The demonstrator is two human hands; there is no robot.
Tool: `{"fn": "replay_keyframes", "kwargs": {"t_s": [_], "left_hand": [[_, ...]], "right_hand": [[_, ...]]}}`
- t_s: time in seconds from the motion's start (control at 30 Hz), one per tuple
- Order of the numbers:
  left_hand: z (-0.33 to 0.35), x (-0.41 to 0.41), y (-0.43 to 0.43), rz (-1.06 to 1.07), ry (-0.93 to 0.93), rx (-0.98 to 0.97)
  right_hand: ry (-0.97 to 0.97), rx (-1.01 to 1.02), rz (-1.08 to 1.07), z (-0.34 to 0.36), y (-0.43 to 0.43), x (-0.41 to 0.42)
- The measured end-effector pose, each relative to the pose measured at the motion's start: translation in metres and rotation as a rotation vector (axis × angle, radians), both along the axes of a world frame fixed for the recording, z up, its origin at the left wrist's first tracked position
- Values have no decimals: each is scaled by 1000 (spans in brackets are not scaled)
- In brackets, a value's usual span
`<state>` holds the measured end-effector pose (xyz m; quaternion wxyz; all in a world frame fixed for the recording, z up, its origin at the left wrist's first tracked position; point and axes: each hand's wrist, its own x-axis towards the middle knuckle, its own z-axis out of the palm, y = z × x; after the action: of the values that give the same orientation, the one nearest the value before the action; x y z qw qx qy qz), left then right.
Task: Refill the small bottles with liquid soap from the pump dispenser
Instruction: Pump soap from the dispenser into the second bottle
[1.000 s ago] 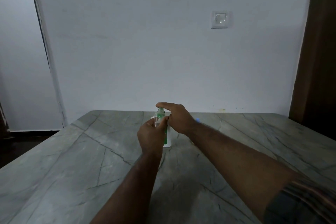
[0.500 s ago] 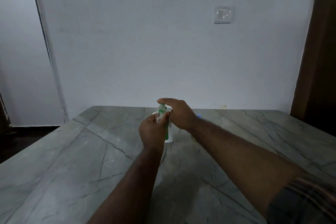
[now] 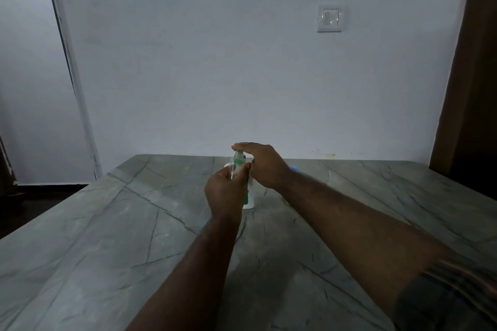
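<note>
Squarely atop pump dispenser (image 3: 250, 199), right hand (image 3: 265, 166); left hand (image 3: 226, 193) around bottle (image 3: 232, 169).

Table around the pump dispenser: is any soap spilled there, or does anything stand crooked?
Nothing stands out. The pump dispenser stands upright on the table; the right hand presses its top, the left hand holds a small bottle at the spout. No puddle shows, though the light is dim.

I see it all dim and bluish, soft flat light on the pale wall (image 3: 215, 62), a faint sheen on the grey table (image 3: 107, 250), straight lines bowing at the edges, my sleeve (image 3: 457, 301) blurred.
</note>
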<state>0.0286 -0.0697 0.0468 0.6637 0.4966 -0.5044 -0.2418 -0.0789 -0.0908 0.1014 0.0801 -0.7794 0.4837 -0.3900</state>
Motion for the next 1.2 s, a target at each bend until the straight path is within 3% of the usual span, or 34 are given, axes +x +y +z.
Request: {"fn": "replay_keyframes", "kwargs": {"t_s": [0.17,0.37,0.67,0.87,1.2], "left_hand": [[2,3,-2,15,0,1],[0,0,-2,1,-18,-12],[2,1,-5,20,-31,-15],[0,1,0,-3,-31,-41],[0,4,-9,18,-53,-14]], "right_hand": [[73,13,2,10,-1,0],[-34,7,3,-2,1,-1],[69,19,2,13,-2,-2],[-11,15,1,-1,-1,-2],[68,13,-17,11,1,-1]]}}
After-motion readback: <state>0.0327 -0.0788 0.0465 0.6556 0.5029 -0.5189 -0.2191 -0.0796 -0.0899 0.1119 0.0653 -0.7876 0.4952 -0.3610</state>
